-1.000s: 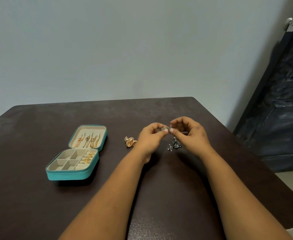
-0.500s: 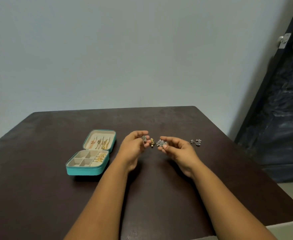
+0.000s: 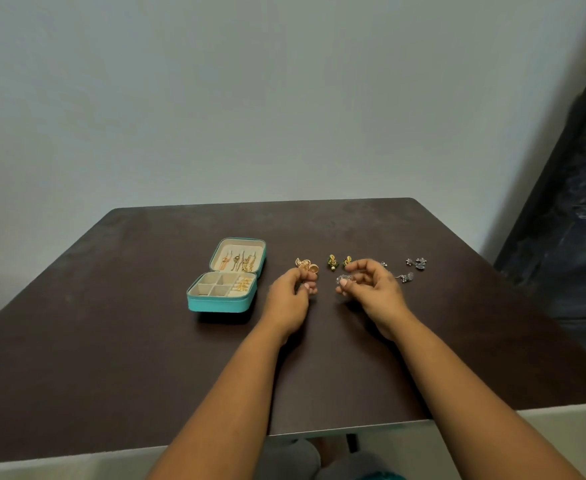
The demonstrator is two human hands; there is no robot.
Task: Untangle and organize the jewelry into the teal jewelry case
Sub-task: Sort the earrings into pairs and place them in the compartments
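Just past the left hand (image 3: pixel 290 292) lie the gold earrings (image 3: pixel 307 265), almost touching its curled fingertips; whether those fingers pinch anything is too small to tell. To its right, well apart from it, the right hand (image 3: pixel 371 287) pinches a small silver piece (image 3: pixel 341 279) between thumb and forefinger, held a little above the dark counter (image 3: pixel 118 341). Between and beyond the two hands sit two green-and-gold earrings (image 3: pixel 333 262), the right one partly behind the right hand's fingers. Further right, more silver earrings (image 3: pixel 417 263) lie loose on the counter, one of them half hidden by the right hand's knuckles. Left of the left hand stands the teal jewelry case (image 3: pixel 219 304), open, with gold chains (image 3: pixel 239 262) hung in its raised lid and gold pieces (image 3: pixel 243 284) in its right-hand compartments; the other compartments look bare. The loose pieces' details are blurred.
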